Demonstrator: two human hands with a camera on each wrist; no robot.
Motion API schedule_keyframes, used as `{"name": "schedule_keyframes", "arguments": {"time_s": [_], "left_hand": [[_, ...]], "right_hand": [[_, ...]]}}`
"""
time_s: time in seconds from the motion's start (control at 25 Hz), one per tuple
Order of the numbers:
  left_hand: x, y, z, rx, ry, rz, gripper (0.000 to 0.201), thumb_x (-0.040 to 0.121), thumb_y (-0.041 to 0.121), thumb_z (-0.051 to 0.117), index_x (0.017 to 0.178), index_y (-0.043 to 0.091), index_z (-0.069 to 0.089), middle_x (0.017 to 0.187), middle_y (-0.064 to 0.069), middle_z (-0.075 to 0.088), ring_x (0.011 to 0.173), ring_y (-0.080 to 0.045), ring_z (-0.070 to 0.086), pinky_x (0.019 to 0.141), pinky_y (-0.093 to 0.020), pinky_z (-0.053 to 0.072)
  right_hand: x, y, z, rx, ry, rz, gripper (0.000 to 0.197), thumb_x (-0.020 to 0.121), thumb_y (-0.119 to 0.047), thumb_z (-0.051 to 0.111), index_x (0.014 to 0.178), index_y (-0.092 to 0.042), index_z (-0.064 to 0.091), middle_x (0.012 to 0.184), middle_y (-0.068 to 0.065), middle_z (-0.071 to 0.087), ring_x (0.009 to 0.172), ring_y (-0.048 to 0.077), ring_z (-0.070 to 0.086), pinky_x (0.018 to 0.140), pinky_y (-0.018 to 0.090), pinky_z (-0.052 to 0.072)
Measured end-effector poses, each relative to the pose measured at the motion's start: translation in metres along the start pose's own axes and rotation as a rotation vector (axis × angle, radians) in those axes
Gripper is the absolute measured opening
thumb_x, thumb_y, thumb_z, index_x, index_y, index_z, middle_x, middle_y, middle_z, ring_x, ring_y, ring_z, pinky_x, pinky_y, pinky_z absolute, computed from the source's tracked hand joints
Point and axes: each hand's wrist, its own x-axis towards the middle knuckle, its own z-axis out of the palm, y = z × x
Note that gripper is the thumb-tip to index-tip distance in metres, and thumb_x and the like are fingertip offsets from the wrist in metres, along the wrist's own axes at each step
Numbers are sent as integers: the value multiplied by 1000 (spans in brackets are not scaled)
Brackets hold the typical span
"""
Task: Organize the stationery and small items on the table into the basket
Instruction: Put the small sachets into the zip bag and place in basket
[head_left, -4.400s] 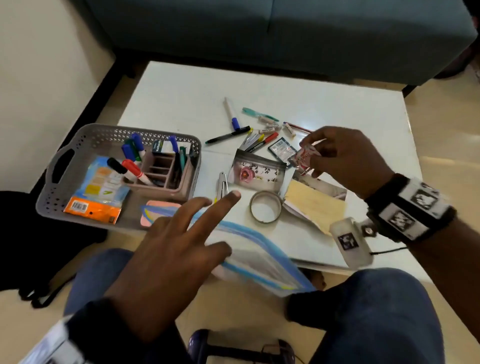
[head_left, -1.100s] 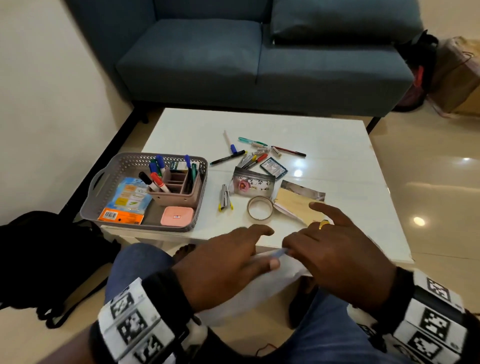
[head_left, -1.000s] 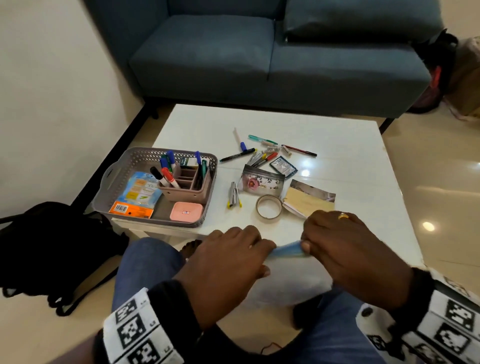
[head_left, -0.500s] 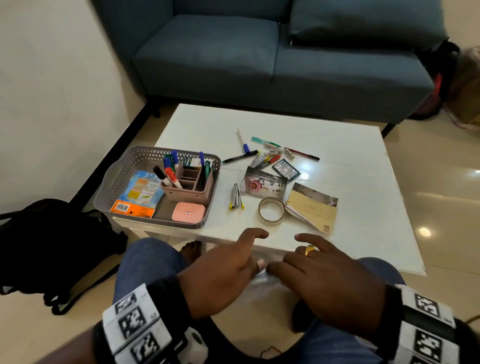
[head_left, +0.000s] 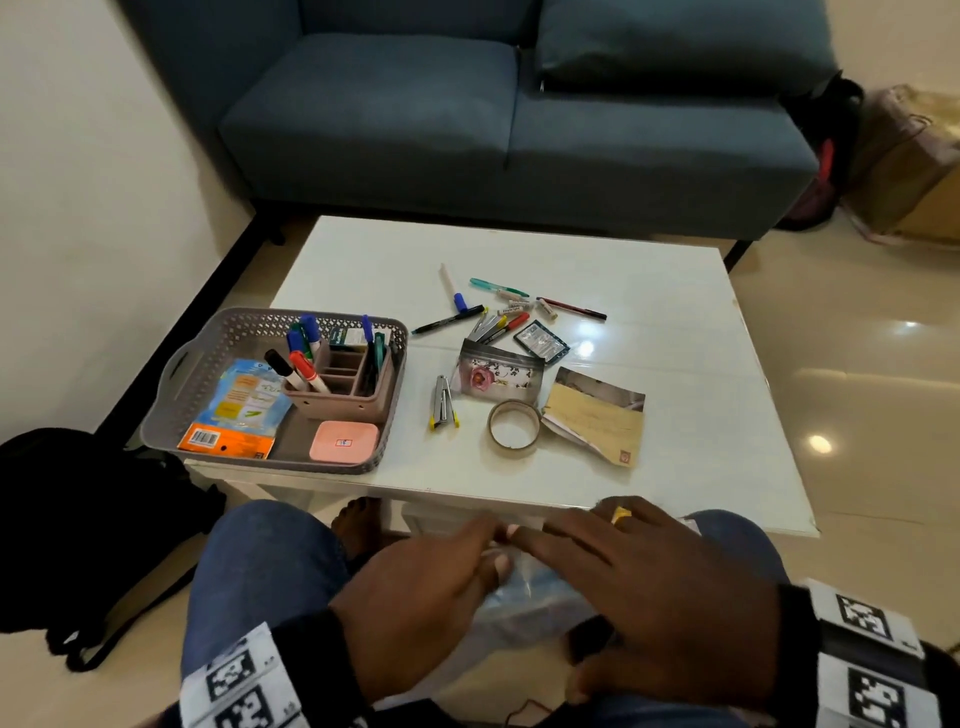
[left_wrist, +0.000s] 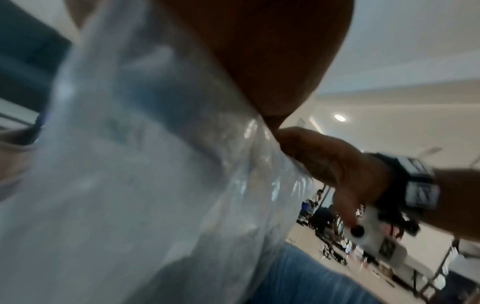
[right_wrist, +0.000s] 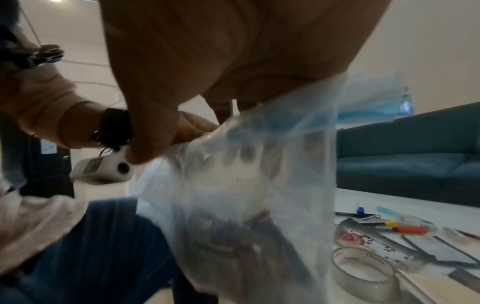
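Observation:
A clear plastic zip bag (head_left: 530, 592) with a blue strip hangs over my lap, just below the table's front edge. My left hand (head_left: 491, 545) and right hand (head_left: 524, 540) meet at its top and both pinch it. The bag (left_wrist: 130, 185) fills the left wrist view, with the right hand (left_wrist: 324, 160) at its edge. In the right wrist view the bag (right_wrist: 259, 185) hangs under my palm, and the left hand (right_wrist: 192, 127) grips its side. The grey basket (head_left: 223, 332) at the table's left holds a pen holder (head_left: 343, 384) with markers, a packet and a pink box.
Loose on the white table (head_left: 675, 364) lie several pens (head_left: 498, 317), a black sachet (head_left: 541, 340), a floral pouch (head_left: 498, 371), a metal clip tool (head_left: 442, 402), a tape ring (head_left: 514, 423) and an envelope (head_left: 597, 421). A blue sofa (head_left: 519, 130) stands behind; a black bag (head_left: 78, 519) lies left.
Earlier my right hand held a small item over the table. Both hands then came together on the bag's top, pulled along the blue strip, and have sunk lower toward my lap.

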Motion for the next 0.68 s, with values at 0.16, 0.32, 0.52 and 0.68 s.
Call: {"name": "schedule_keyframes", "arguments": {"time_s": [0.16,0.32,0.52,0.68], "left_hand": [[-22,4,-8,193,108,111,57,91,70,39,134,32,39,125,4,61,111,-19,61,89,-28,48],[-31,-4,-9,658,156,127,93,73,68,66,144,14,40,122,-6,65,106,-25,66,86,-46,56],[-44,-31,-40,421,324,44,57,95,39,56,142,39,24,117,7,64,100,-14,65,80,-33,55],[-73,-85,-92,-91,218,-49,52,94,39,55,140,43,31,123,7,65,109,-12,62,93,-33,50]], "right_hand": [[19,-3,3,-120,74,-100,40,90,-50,46,126,-32,50,96,-9,63,75,15,66,72,34,49],[48,10,-24,171,-77,-71,38,94,-57,26,102,-30,51,99,-10,57,90,12,57,81,32,46],[95,10,-45,-4,118,-168,49,86,-67,45,128,-44,37,118,-13,64,107,12,62,95,35,48],[146,-13,-55,-375,308,-345,81,75,-62,68,142,-26,41,128,4,62,108,27,66,98,59,45]]}}
